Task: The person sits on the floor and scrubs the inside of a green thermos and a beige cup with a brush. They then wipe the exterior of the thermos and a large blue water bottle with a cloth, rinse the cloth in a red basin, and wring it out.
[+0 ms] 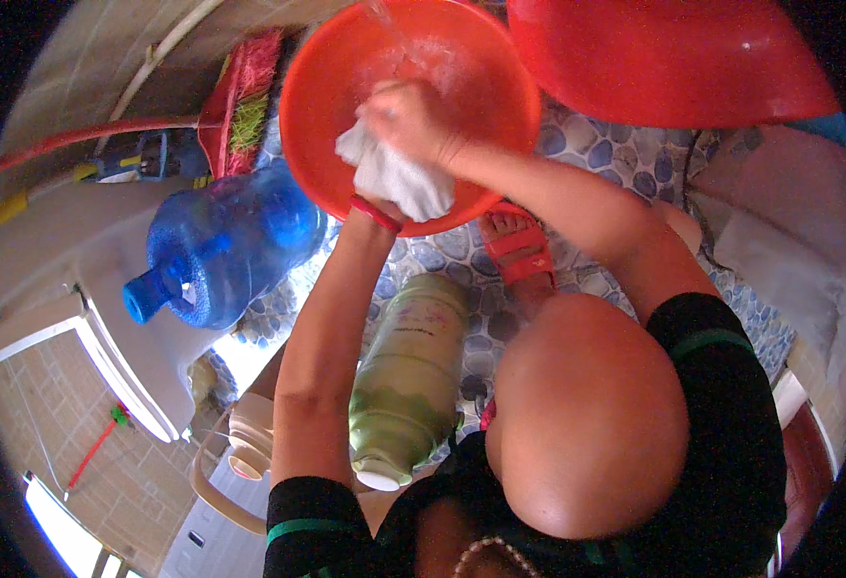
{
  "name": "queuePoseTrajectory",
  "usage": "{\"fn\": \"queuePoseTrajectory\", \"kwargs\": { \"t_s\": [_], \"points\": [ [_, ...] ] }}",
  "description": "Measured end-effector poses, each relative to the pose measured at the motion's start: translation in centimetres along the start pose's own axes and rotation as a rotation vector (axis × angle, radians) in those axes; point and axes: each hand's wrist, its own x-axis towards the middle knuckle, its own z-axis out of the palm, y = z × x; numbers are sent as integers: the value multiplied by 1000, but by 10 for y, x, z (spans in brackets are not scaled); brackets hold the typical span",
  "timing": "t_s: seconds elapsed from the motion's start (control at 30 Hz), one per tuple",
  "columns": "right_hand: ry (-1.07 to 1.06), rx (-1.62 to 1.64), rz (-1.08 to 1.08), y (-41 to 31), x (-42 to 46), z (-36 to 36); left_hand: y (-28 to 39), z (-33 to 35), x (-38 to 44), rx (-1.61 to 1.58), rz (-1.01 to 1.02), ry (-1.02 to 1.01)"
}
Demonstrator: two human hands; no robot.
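Observation:
A bunched white cloth [402, 177] is held between my two hands over an orange-red plastic basin [307, 130]. My right hand [410, 115], blurred, is closed on the cloth's upper part. Below it, my left hand [382, 204] holds the cloth from underneath; folds of fabric hide its fingers. Around my left wrist is a red band [375, 214]. A thin stream of water [392, 27] falls into the far side of the basin, where the water [430, 61] is splashing.
A blue water-cooler bottle [228, 246] lies left of the basin. A green thermos flask [412, 361] is between my arms, near my sandalled foot [513, 242]. A large red plastic tub [668, 58] stands at right. A broom [249, 108] leans at left above pebble-patterned flooring [437, 249].

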Motion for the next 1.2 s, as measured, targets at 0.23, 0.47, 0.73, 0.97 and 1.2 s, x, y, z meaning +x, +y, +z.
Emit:
{"fn": "queuePoseTrajectory", "kwargs": {
  "t_s": [0.23, 0.47, 0.73, 0.97, 1.2],
  "points": [
    [-525, -860, 326, 39, 11, -87, 43, -48, -3, 1128, 289, 622],
    [-902, -894, 129, 69, -31, -20, -16, -93, 25, 2431, 381, -25],
    [-690, -887, 343, 79, -32, -6, 2, -51, 33, 751, 183, 595],
    [-578, 53, 719, 49, -26, -22, -13, -147, 69, 653, 194, 521],
    [-725, -998, 445, 43, -2, -86, 17, -64, 20, 1876, 146, 471]
  ]
}}
